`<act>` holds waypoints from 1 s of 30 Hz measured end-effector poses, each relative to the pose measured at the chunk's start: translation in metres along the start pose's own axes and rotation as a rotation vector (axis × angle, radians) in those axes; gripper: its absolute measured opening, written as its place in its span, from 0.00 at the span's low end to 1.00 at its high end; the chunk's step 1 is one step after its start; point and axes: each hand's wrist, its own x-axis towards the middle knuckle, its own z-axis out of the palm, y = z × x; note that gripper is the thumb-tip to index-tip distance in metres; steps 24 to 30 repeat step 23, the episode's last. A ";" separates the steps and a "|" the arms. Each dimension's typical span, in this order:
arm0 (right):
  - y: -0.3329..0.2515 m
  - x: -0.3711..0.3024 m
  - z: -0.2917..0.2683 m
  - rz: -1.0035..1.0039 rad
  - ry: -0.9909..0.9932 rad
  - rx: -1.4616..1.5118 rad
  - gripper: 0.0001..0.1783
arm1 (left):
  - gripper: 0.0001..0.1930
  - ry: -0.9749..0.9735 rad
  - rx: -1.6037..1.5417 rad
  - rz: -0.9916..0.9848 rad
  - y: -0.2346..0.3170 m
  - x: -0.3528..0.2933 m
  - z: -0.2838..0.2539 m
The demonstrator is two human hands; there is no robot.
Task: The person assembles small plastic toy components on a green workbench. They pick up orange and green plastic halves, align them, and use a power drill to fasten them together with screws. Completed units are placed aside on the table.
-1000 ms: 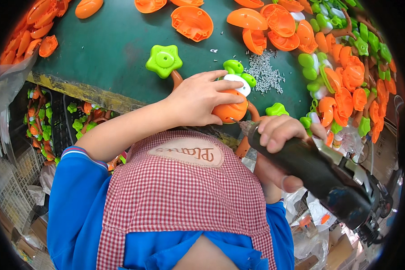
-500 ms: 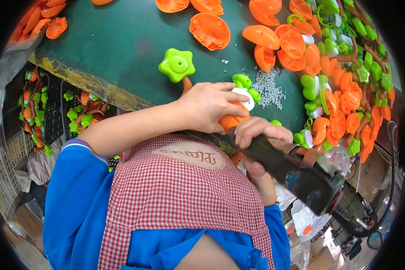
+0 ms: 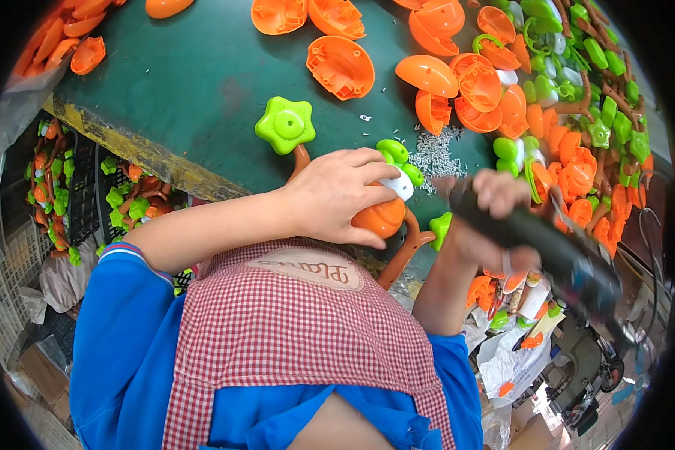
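My left hand (image 3: 336,193) is closed around a toy piece with a rounded orange body (image 3: 382,218), pressing it down at the table's near edge. A white part (image 3: 402,185) and green lobes (image 3: 393,152) stick out past my fingers. A brown branch (image 3: 402,259) runs beside it, tipped by a green piece (image 3: 441,229); a green star knob (image 3: 286,125) on a brown stem lies left of the hand. My right hand (image 3: 500,193) grips a black electric screwdriver (image 3: 570,261), blurred by motion, its tip end close to a pile of small silver screws (image 3: 436,156).
Orange half shells (image 3: 340,67) lie across the green tabletop (image 3: 195,82). On the right is a heap of orange, green and white parts with brown branches (image 3: 576,172). A plastic bag of orange shells (image 3: 60,37) sits far left. Crates with assembled toys (image 3: 56,184) stand below the left edge.
My right hand has lifted the screwdriver off the orange piece and carried it right and away from me, toward the screws. The left hand still holds the toy, exposing more of its branch.
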 end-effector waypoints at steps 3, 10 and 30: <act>0.043 0.010 -0.013 -0.015 0.139 -0.260 0.48 | 0.20 0.040 0.036 -0.020 -0.010 0.011 -0.004; 0.036 0.011 -0.018 -0.017 0.077 -0.165 0.48 | 0.09 0.210 0.216 -0.087 -0.034 0.040 0.004; 0.002 0.015 -0.020 -0.142 -0.039 -0.170 0.48 | 0.08 0.108 0.166 -0.008 -0.048 0.065 0.023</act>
